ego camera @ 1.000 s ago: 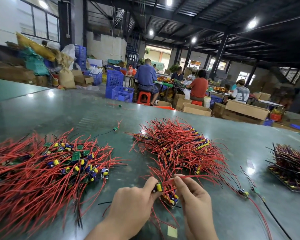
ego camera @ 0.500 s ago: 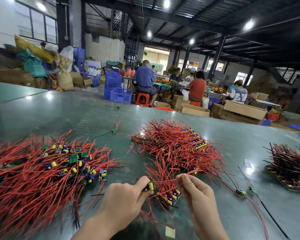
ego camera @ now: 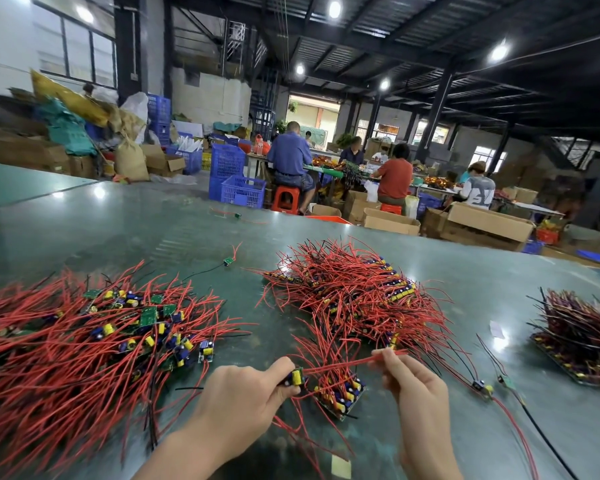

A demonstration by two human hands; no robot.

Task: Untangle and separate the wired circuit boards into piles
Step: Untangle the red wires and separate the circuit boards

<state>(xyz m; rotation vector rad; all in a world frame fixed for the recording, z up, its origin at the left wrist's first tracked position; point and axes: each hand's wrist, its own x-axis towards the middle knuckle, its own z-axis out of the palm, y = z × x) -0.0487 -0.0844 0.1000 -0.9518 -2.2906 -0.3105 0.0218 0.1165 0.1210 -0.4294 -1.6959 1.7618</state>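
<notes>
- Tabletop (ego camera: 326,445): dark green, glossy, ceiling lights reflected in it; fills the near half of the scene.
- Left pile (ego camera: 66,351): widest heap, near left. Red wires fanned out, green boards with yellow and blue parts mixed through the middle.
- Middle pile (ego camera: 354,296): tangled red and black wires, centre, a row of boards along its far right edge.
- Right pile (ego camera: 582,341): darker bundle at the right edge, boards lined up along its near side.
- Workers (ego camera: 291,157): several seated at far benches, backs mostly turned; blue crates (ego camera: 239,188) and cardboard boxes (ego camera: 489,223) around them.
- Left hand (ego camera: 243,400): near centre, grip clenched on one small board (ego camera: 296,377), pinched between thumb and forefinger, yellow part facing up.
- Right hand (ego camera: 416,393): just right of the left, grip pinching that board's red wires (ego camera: 336,366), which run taut between the two hands.
- Small stack (ego camera: 342,393): a few boards lying on the tabletop between and below the hands, wires trailing back to the middle pile.
- Loose boards: one (ego camera: 482,388) near right with long red and black leads, one (ego camera: 227,261) between the left and middle piles, one (ego camera: 237,215) far off by the tabletop's far edge.
- Paper scrap (ego camera: 340,467): pale, near edge, between the wrists.
</notes>
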